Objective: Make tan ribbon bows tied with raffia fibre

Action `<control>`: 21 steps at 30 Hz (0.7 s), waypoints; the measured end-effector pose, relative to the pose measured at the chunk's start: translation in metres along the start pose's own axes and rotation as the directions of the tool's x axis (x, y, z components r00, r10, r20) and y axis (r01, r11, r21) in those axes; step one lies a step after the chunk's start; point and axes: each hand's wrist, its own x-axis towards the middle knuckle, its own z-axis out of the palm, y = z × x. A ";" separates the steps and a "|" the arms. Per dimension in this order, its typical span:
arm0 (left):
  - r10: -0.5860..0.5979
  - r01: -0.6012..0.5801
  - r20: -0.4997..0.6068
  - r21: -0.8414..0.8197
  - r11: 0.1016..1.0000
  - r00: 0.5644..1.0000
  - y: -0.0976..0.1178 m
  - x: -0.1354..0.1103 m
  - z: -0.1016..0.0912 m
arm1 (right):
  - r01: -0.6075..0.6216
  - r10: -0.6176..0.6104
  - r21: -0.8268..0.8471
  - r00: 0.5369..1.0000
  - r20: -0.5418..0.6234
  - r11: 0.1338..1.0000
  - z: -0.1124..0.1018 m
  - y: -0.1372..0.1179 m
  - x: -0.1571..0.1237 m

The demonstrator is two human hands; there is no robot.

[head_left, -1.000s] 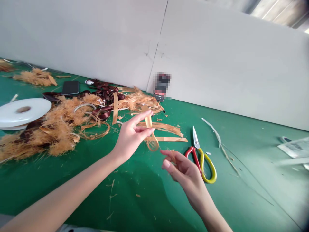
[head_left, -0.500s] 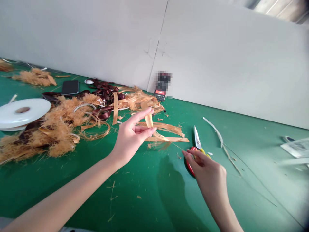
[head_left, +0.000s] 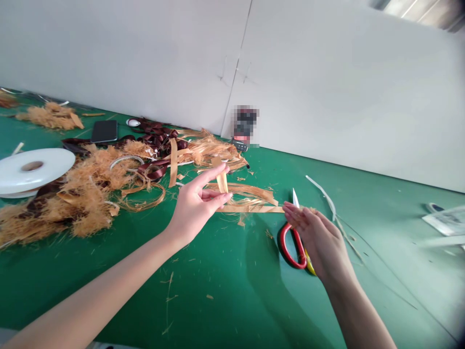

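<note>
My left hand (head_left: 194,208) is raised over the green table (head_left: 225,291) and pinches a short tan ribbon strip (head_left: 221,180) between thumb and fingers. My right hand (head_left: 321,240) hovers to the right, back to the camera, fingers held close together just above the red and yellow scissors (head_left: 289,248) that lie on the table. A bit of tan fluff shows at its fingertips; what it pinches is too small to name. More tan ribbon strips (head_left: 254,208) lie flat between the two hands.
A big heap of frayed tan fibres (head_left: 83,189) and dark red ribbons (head_left: 160,140) covers the left. A white spool (head_left: 32,167) and a phone (head_left: 104,131) lie there too. A white strip (head_left: 323,194) and a packet (head_left: 445,220) are on the right, with a white wall behind.
My right hand has drawn away from the ribbon, rightward and up, ending above the scissors. The loop of ribbon under my left hand has gone. My left hand has barely moved.
</note>
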 end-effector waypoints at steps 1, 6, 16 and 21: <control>-0.010 0.010 0.003 0.000 1.000 1.000 -0.002 0.001 0.000 | 0.001 -0.002 0.072 1.000 0.003 0.997 0.003 -0.002 0.003; -0.036 0.035 0.011 0.043 0.998 0.999 -0.017 0.005 -0.006 | 0.024 0.011 0.304 0.993 -0.115 0.952 0.008 -0.010 0.026; -0.051 0.047 0.023 0.165 0.985 0.998 -0.036 0.013 -0.022 | 0.014 0.032 0.390 0.993 -0.112 0.921 0.011 -0.020 0.075; -0.051 0.048 0.012 0.160 0.986 0.999 -0.039 0.017 -0.030 | 0.015 -0.020 0.293 1.000 0.013 0.956 0.008 -0.022 0.079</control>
